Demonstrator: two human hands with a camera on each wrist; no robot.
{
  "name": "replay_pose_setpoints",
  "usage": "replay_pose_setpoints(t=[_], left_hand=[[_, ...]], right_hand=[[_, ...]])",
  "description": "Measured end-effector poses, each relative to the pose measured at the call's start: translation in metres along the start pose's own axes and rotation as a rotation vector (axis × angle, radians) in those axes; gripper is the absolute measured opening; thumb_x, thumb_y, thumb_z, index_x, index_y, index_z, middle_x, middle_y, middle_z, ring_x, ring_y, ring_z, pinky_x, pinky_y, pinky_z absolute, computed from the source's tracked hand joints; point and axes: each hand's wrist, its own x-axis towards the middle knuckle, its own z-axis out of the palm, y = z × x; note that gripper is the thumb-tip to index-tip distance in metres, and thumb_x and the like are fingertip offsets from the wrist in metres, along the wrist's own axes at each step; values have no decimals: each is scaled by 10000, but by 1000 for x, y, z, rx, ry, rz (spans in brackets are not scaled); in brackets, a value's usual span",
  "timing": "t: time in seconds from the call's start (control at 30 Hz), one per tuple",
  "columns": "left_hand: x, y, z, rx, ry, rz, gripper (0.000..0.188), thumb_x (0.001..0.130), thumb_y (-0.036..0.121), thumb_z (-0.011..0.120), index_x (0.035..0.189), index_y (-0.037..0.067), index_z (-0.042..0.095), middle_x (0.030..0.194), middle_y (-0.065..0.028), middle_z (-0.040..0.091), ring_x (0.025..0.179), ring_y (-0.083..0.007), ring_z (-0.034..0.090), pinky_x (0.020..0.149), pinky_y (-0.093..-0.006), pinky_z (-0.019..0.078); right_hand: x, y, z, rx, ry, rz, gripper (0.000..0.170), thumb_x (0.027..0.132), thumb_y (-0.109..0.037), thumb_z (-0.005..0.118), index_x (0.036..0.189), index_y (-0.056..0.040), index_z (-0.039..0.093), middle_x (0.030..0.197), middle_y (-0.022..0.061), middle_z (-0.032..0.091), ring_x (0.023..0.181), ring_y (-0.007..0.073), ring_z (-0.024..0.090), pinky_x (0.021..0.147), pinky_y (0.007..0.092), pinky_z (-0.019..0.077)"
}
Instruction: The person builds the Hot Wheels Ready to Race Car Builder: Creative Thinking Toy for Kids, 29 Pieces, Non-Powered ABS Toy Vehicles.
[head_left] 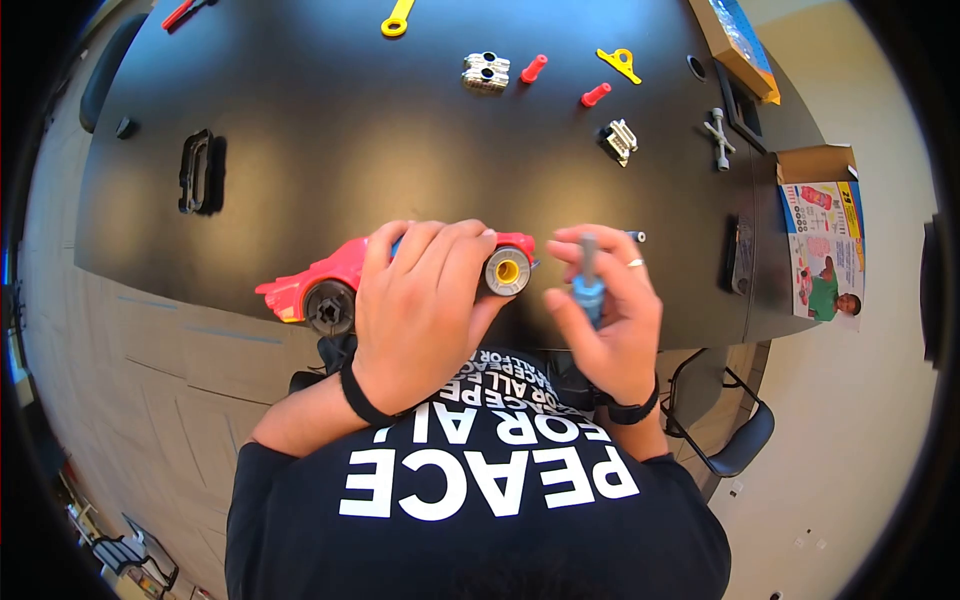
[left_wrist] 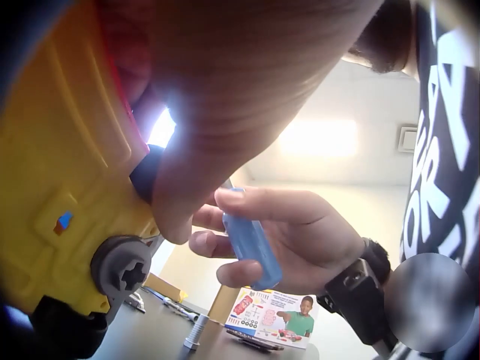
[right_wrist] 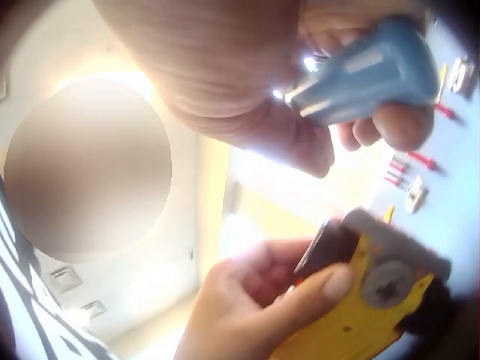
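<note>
A red toy car (head_left: 300, 280) with a yellow underside (left_wrist: 60, 150) is tipped on its side at the table's near edge. My left hand (head_left: 420, 300) grips it over the body, covering its middle. One grey wheel with a yellow hub (head_left: 508, 271) shows beside the fingers, and a black wheel (head_left: 329, 307) is at the other end. A grey cross-slotted piece (left_wrist: 120, 266) sits on the underside. To the right, apart from the car, my right hand (head_left: 625, 320) holds a blue-handled screwdriver (head_left: 588, 295), its grey shaft pointing away from my body.
Farther back lie a chrome engine piece (head_left: 486, 72), red pegs (head_left: 534, 69), a yellow bracket (head_left: 620, 65) and a yellow wrench (head_left: 397, 20). A black frame (head_left: 195, 172) lies left; a grey cross wrench (head_left: 719, 139) and printed box (head_left: 822, 235) are right. A bolt (left_wrist: 196, 331) stands beyond my right hand.
</note>
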Motion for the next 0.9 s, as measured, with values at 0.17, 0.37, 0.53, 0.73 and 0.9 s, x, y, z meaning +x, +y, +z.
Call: replay_pose_setpoints(t=[0.17,0.37,0.53,0.73,0.9], left_hand=[[2,-2,1,-2,12,32,540,754,152,971,1216,57,707,1223,-87,782,1085,-314,721,1055,-487,483],[6,-4,2,40,-7,28,559,741,160,987,1214,55,708,1197,-91,788,1071,-322,718,1051,-493,492],[6,-6,2,41,-11,37,553,749,162,988,1214,52,711,1199,-98,789,1072,-324,719,1045,-490,497],[6,-3,3,58,2,33,549,742,146,988,1218,71,723,1230,-95,787,1134,-334,711,1042,-457,504],[4,-6,6,88,-4,53,528,784,147,972,1243,72,720,1243,-87,786,1127,-332,711,1032,-443,505]], right_hand=[[-9,57,-58,-454,89,81,228,944,-63,845,1166,-23,818,1170,160,695,913,301,699,818,389,574],[-32,68,-52,-663,-82,370,542,984,-186,823,1504,-118,687,1354,247,638,1060,463,723,919,491,606],[-20,111,-35,-716,65,229,597,966,-111,804,1542,-119,647,1517,320,600,1174,509,711,1009,499,594],[40,75,-50,-265,65,102,298,923,-6,789,1214,-71,777,1056,169,798,962,382,765,876,433,593],[88,4,-45,76,-243,-257,257,948,-96,812,1202,-62,800,1030,110,810,843,253,753,827,362,588]])
